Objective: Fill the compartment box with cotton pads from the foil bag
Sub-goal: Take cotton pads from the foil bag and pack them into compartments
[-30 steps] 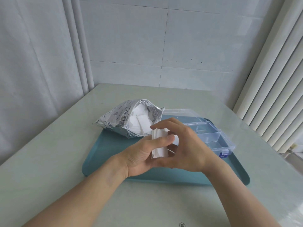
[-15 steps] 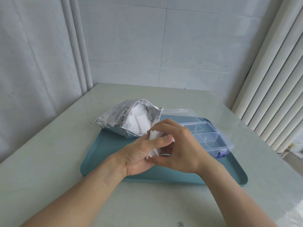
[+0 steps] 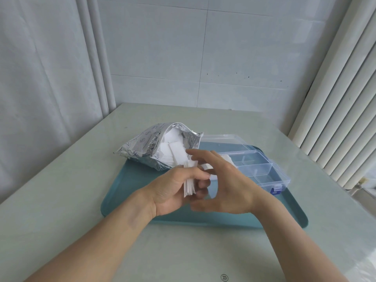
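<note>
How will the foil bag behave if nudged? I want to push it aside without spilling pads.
The foil bag looks crinkled and slack, so it would likely crumple rather than slide as one piece. Its mouth gapes toward the box with loose pads at the opening, so some may slip out. It probably weighs little and would shift easily on the smooth tray.

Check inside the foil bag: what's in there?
White cotton pads show through the open mouth of the foil bag, loosely piled. The foil hides how far back they go, so the count is unknown.
</note>
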{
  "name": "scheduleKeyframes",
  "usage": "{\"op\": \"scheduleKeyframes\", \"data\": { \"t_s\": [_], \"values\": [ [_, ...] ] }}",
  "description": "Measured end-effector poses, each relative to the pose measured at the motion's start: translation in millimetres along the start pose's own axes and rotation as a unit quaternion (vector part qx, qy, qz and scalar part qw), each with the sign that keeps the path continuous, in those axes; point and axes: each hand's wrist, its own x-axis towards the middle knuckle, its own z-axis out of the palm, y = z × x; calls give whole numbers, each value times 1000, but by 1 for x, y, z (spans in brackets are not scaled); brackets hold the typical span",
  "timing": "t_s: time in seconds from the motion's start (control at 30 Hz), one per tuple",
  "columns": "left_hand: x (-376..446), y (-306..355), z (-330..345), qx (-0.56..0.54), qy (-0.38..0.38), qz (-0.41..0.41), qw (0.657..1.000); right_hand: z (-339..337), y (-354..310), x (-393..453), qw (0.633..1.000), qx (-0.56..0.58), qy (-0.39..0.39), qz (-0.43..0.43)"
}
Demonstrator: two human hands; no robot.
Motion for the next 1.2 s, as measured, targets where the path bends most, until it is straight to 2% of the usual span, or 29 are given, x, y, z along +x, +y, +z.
{"op": "scheduleKeyframes", "data": {
  "t_s": [0.07, 0.13, 0.27, 0.43, 0.47, 0.5, 0.53, 0.6, 0.63, 0.67, 0.7, 0.77, 0.83, 0.9, 0.97, 1.03, 1.13, 1.2],
  "values": [
    [-1, 2, -3, -3, -12, -17, 1000, -7, 1, -2, 996, 86, -10, -2],
    [-4, 5, -6, -6, -56, -29, 998, -11, 0, -2, 986, 165, 14, 5],
    [-8, 7, -4, 13, -150, -14, 989, -3, 0, 3, 985, 156, 70, 16],
    [-6, 3, -7, 69, -143, -5, 987, -5, -2, 4, 974, 214, 77, -11],
    [-6, 2, -8, 67, -141, -7, 988, -8, -4, 4, 965, 242, 98, -20],
    [-6, 1, -8, 58, -131, -14, 990, -14, -5, 4, 945, 291, 146, -33],
    [-5, 0, -7, 52, -114, -19, 992, -21, -6, 5, 903, 366, 220, -36],
    [-2, 0, -4, 69, -38, 0, 997, -45, -3, 6, 774, 506, 379, -11],
    [1, -1, -4, 95, 22, 27, 995, -57, 2, 6, 735, 521, 434, 5],
    [3, -1, -5, 131, 83, 66, 986, -66, 8, 8, 729, 510, 456, 22],
    [6, -2, -6, 177, 138, 111, 968, -74, 15, 11, 745, 486, 454, 48],
    [9, -9, -9, 310, 203, 197, 908, -81, 35, 22, 822, 384, 393, 148],
    [11, -19, -12, 442, 196, 251, 839, -81, 56, 31, 897, 207, 299, 251],
    [15, -28, -16, 533, 163, 263, 787, -79, 70, 41, 933, 40, 213, 289],
    [19, -33, -17, 590, 128, 244, 759, -73, 74, 47, 946, -70, 124, 291],
    [21, -35, -19, 617, 113, 221, 747, -67, 75, 53, 944, -136, 48, 295],
    [23, -36, -21, 637, 111, 211, 733, -66, 72, 58, 934, -172, 25, 314],
    [24, -36, -22, 643, 109, 213, 728, -68, 69, 59, 937, -154, 30, 312]
  ]
}}
